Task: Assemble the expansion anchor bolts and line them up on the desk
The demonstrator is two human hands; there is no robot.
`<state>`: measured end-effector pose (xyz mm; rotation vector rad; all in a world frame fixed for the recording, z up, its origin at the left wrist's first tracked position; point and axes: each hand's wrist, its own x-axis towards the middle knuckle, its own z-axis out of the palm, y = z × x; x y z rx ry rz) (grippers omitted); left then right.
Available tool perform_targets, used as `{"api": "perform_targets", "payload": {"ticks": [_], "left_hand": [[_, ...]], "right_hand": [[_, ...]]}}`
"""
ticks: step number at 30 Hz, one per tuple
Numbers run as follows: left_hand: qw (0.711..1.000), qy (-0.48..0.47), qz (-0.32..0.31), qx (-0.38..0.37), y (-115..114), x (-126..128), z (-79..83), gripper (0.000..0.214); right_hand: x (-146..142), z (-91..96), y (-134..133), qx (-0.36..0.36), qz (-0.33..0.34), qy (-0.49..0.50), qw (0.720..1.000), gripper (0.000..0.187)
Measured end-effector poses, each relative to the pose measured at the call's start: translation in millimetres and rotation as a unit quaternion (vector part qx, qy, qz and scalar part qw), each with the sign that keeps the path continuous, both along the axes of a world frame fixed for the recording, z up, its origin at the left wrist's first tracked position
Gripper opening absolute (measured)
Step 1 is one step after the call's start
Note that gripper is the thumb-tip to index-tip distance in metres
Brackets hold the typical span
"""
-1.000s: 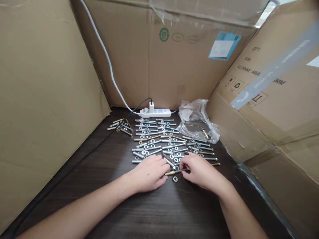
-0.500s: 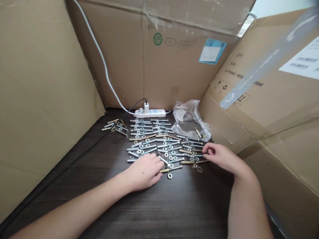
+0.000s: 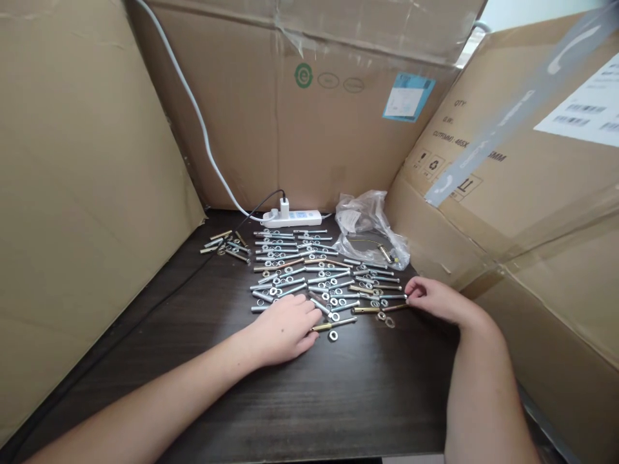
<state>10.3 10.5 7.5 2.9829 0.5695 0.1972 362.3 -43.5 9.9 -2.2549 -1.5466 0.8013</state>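
Several silver and brass bolts with washers (image 3: 309,274) lie in rows on a dark wooden table (image 3: 338,393). My left hand (image 3: 285,328) rests palm down at the near edge of the rows, its fingertips touching a brass-tipped bolt (image 3: 333,323) with a loose washer (image 3: 333,335) just below it. My right hand (image 3: 432,299) lies at the right end of the rows, its fingertips curled against the end of a bolt (image 3: 391,296). Whether it grips that bolt I cannot tell.
Cardboard boxes wall in the table on the left (image 3: 87,193), at the back (image 3: 309,109) and on the right (image 3: 522,206). A white power strip (image 3: 293,218) with a plugged charger and a white cable sits at the back. A crumpled clear plastic bag (image 3: 370,229) lies beside it.
My right hand has left the brass-tipped bolt at the middle and moved right to the far end of the rows. My left hand has stayed put. The view has shifted slightly.
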Motion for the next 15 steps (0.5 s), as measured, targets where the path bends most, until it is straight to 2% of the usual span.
{"api": "perform_targets", "payload": {"ticks": [6,15], "left_hand": [[1.0,-0.01,-0.003,-0.002,-0.8,-0.3,0.7,0.014],[1.0,-0.016,-0.001,0.003,1.8,-1.8,-0.9,0.013]], "right_hand": [[-0.9,-3.6,3.5,-0.02,-0.011,0.008,1.0,0.014],[1.4,-10.0,-1.0,0.002,0.043,0.012,0.999,0.014]]}}
